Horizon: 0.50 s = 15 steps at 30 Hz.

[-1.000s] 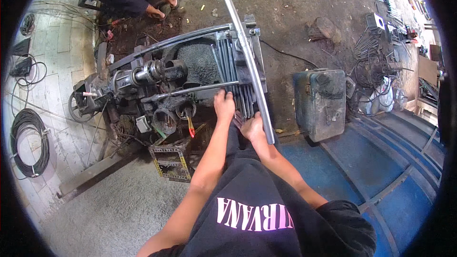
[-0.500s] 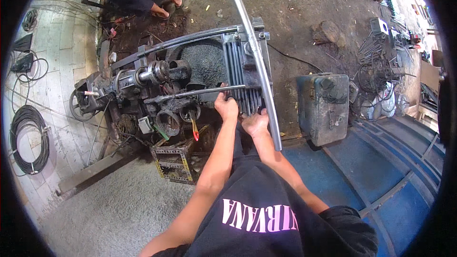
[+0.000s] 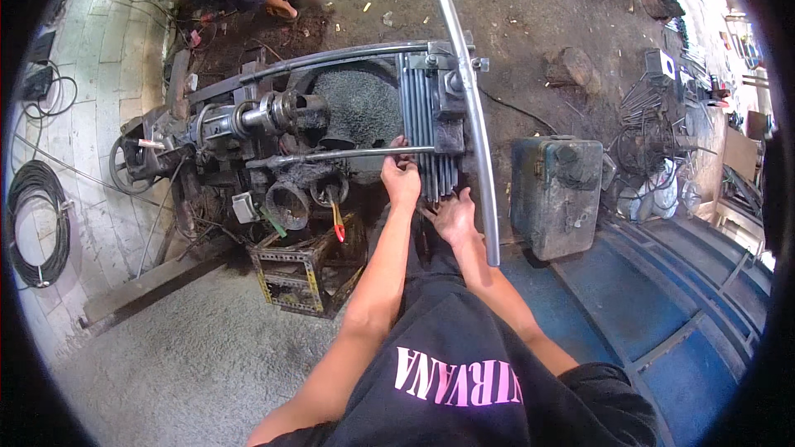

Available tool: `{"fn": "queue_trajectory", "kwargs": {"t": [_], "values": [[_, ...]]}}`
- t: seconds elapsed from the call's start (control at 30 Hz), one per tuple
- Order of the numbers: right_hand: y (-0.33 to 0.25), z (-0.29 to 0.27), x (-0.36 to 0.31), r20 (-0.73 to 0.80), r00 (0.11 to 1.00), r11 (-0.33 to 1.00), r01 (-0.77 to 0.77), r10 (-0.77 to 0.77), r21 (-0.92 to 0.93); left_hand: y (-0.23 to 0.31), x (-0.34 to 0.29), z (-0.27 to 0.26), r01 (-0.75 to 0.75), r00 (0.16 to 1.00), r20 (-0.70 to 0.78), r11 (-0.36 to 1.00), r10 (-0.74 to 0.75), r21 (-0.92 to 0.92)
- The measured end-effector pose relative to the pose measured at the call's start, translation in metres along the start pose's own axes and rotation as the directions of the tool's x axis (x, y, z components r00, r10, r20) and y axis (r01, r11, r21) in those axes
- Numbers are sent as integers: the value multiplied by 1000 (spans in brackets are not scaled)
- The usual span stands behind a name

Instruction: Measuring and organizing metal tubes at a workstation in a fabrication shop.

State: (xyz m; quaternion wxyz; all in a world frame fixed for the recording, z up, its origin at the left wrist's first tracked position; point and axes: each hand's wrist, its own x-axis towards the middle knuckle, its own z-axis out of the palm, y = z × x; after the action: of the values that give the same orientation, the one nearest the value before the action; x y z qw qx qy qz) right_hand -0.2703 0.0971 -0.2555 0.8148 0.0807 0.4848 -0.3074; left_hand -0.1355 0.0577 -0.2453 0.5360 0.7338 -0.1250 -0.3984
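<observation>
Several grey metal rods point(image 3: 417, 103) lie side by side across the machine point(image 3: 248, 124), their near ends pointing toward me. My left hand point(image 3: 401, 180) is closed beside the left edge of the rods, its fingertips next to a thin horizontal bar point(image 3: 352, 153). What it grips, if anything, is hidden. Just below the rods' near ends is my right hand point(image 3: 453, 217), palm up, thumb apart and fingers spread at the tips; I cannot tell whether it touches them. A long shiny pipe point(image 3: 470, 108) passes above and to the right of the rods.
A tub of grey granular material point(image 3: 356, 108) sits within the machine. A brush with a red handle point(image 3: 339, 223) stands near a metal frame stand point(image 3: 290, 277). A worn metal box point(image 3: 556, 199) is to my right, a cable coil point(image 3: 37, 223) far left. Another person's foot point(image 3: 281, 7) shows beyond.
My right hand has opened, its thumb and fingers spreading below the rod ends. My left hand stays closed by the rods. The whole view has shifted slightly, and the other person's feet sit higher in it.
</observation>
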Motion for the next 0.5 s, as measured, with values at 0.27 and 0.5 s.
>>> {"fn": "queue_trajectory", "kwargs": {"t": [0.27,0.5], "values": [[9,39,-17,-113,987,993,-107,112,47,-8,16,-3,-170,985,5,977,172,-132],[0,48,-8,63,993,884,-115,97,453,0,7,-13,-3,1000,-28,991,0,-136]]}}
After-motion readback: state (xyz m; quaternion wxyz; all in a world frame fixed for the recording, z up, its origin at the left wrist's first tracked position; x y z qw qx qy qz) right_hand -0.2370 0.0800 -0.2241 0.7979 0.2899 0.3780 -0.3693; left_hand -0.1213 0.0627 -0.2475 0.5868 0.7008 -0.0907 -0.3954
